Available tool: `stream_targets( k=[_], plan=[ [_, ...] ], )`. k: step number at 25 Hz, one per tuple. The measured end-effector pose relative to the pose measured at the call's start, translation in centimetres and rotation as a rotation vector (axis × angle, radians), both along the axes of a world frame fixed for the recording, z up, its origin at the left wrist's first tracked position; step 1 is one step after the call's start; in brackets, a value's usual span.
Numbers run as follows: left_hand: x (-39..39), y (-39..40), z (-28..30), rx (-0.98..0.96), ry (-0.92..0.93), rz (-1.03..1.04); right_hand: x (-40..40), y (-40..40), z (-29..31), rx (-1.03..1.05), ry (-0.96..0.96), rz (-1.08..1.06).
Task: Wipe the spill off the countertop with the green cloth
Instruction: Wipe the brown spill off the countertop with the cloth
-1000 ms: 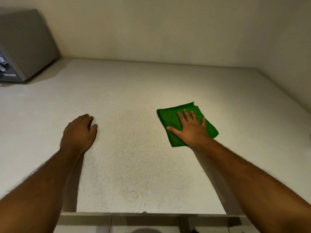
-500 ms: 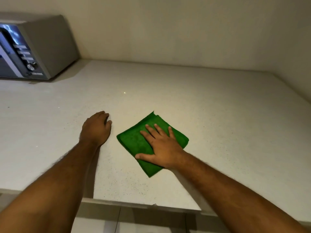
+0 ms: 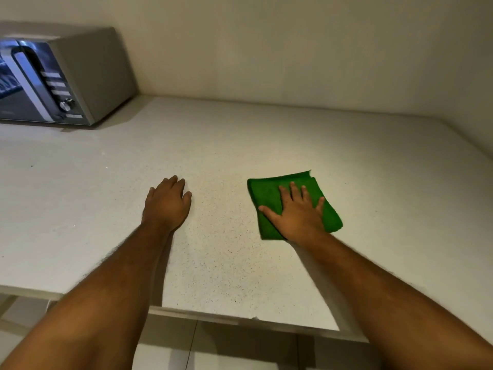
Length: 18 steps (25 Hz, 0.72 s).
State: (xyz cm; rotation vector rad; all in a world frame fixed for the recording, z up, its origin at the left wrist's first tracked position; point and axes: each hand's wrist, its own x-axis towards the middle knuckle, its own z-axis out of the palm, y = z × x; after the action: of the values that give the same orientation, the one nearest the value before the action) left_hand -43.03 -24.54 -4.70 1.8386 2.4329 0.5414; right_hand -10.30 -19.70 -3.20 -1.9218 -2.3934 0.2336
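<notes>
Cloth: The green cloth (image 3: 269,198) is folded into a flat square. It lies on the countertop (image 3: 266,134), a bit right of the middle and not far from the near edge.
How it feels: It looks soft, light and bendy. I think it will slide easily on the smooth top, and it could bunch up if pushed from 1 corner only.
Where to hold it: A flat palm in the middle looks best, pressing down so the whole square moves together. The far right corner has a loose flap, so that is not a good spot to push.
Right hand: The right hand (image 3: 297,213) lies flat on the cloth with the fingers spread. It presses down and does not pinch or grab.
Left hand: The left hand (image 3: 168,202) rests on the bare top, left of the cloth and well apart from it. The fingers curl a little and hold nothing.
Spill: I cannot see a clear wet patch. The top between the 2 hands looks a bit darker and speckled, but I cannot tell if that is the spill.
Other things: A microwave (image 3: 61,76) sits far left, against the wall.
Count: 1 cloth, 2 hands, 1 microwave, 1 countertop.
</notes>
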Motion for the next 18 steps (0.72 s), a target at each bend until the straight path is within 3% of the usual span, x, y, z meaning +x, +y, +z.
stream_targets(
  k=[2, 6, 11, 15, 18],
  plan=[
    [0.0, 0.0, 0.1, 0.010, -0.001, 0.004, -3.3, -0.5, 0.0, -0.045, 0.012, -0.060],
    [0.1, -0.1, -0.1, 0.047, -0.026, 0.020, -7.2, -3.0, -0.7, -0.079, 0.033, 0.080],
    [0.7, 0.0, 2.3, 0.024, -0.189, 0.039, -2.0, 0.9, 2.5, 0.003, 0.280, 0.064],
    [6.7, 0.1, 4.1, -0.047, -0.137, -0.004, 2.4, 3.2, 2.5, 0.095, 0.117, 0.000],
    [10.8, 0.7, 3.9, -0.137, -0.119, -0.016, 2.9, 3.0, 1.3, 0.093, 0.151, 0.004]
  ],
)
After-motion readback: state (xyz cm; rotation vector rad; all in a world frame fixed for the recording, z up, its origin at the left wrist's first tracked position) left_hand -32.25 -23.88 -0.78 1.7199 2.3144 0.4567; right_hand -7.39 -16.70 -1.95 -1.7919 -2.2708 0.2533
